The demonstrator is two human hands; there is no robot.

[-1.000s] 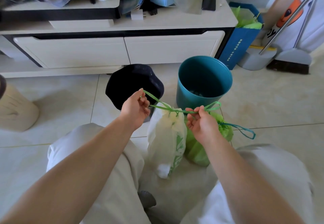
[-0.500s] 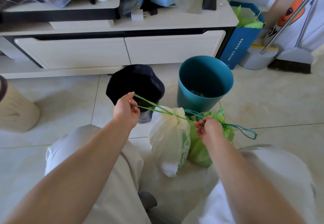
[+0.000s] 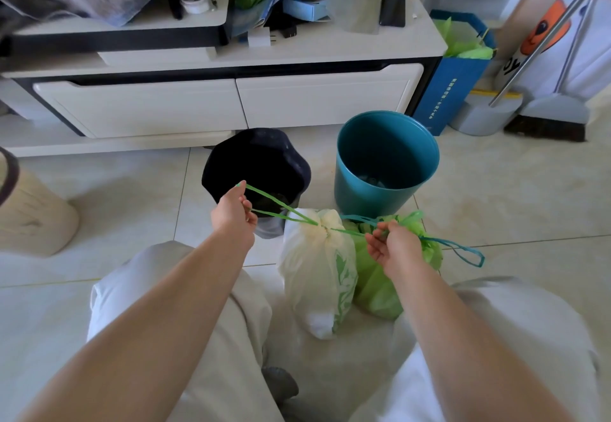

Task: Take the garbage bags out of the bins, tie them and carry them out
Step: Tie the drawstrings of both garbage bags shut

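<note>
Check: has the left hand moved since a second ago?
Yes. The left hand, drawstring in its grip, has pulled left, away from the teal bin and across the black bin.

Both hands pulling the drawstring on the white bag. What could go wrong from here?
1. The thin green drawstring is stretched taut between the left hand and right hand; it might snap or tear the white bag at its cinched neck.
2. The right hand's grip looks loose, so the string may slip.
3. The green bag leans against the white one and may get tugged over.
</note>
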